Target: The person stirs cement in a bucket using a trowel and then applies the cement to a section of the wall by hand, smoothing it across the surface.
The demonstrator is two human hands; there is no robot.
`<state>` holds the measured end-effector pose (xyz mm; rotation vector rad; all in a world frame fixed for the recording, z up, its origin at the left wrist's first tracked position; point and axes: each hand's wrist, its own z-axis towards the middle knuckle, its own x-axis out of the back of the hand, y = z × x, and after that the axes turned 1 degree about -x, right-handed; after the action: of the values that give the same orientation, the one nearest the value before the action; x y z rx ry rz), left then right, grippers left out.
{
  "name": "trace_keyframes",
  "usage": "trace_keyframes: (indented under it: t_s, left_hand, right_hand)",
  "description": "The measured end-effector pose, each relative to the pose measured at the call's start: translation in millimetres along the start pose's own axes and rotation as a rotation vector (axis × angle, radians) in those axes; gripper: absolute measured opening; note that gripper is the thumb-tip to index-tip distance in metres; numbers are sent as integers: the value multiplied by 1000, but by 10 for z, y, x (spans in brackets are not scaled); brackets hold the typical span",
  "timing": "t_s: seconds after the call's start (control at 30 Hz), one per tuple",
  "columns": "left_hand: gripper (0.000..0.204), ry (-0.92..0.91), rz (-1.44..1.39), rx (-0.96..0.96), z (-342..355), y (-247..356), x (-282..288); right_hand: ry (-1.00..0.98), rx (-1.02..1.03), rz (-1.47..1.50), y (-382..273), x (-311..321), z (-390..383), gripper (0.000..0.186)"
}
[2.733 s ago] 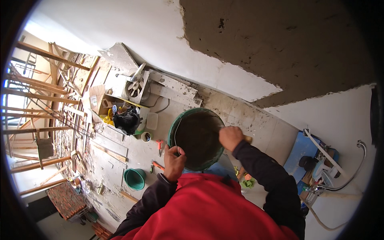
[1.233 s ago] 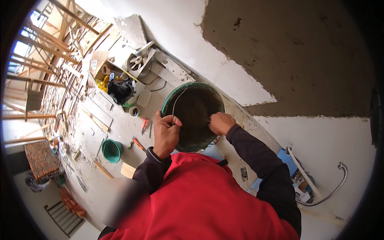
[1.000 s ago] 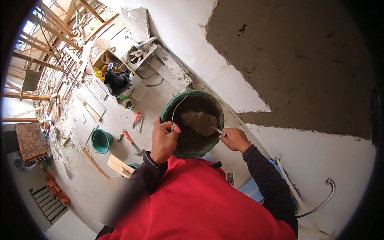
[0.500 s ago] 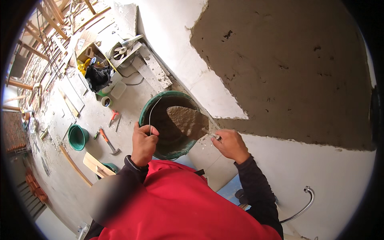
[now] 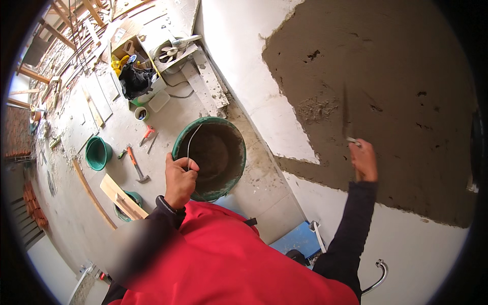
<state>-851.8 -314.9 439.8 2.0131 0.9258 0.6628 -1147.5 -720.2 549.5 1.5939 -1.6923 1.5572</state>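
Observation:
My left hand (image 5: 180, 180) is closed on the wire handle and near rim of a green bucket (image 5: 243, 165). Grey-brown mortar (image 5: 216, 155) coats its inside and lies at its bottom. Out to the right, my right hand (image 5: 363, 161) grips a trowel (image 5: 354, 142) by its handle. The blade, thin and blurred, is seen almost edge-on against the wall; whether it touches cannot be told. Wet grey-brown mortar (image 5: 386, 71) covers much of the white wall (image 5: 244, 66), with a rough, lumpy patch (image 5: 317, 109) left of the trowel.
On the floor to the left are a smaller green bucket (image 5: 98, 153), a claw hammer (image 5: 136, 165) and a board (image 5: 122, 193) across another bucket. Farther off stand a cardboard box (image 5: 133, 46) of supplies and planks (image 5: 201, 91). A curved metal pipe (image 5: 381, 274) juts out at lower right.
My right hand has moved from the bucket's edge right to the wall with the trowel. The mortar heap on the blade is gone, and a rough patch now shows on the wall.

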Motion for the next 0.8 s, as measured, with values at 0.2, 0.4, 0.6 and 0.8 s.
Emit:
trace_keyframes:
  t_s: [0.2, 0.4, 0.6, 0.8]
  left_hand:
    - [12, 17, 187, -128, 28, -12, -81]
    - [11, -26, 326, -314, -25, 127, -292]
    - [17, -143, 322, -271, -59, 269, -370]
    - [17, -140, 297, -255, -59, 293, -328]
  right_hand:
    - [-72, 367, -303, -334, -550, -570, 27]
    - [-208, 438, -709, -516, -1917, -725, 20]
    - [-250, 374, -594, -748, -2469, -803, 21]
    - [-324, 315, -188, -371, -2135, -1046, 28]
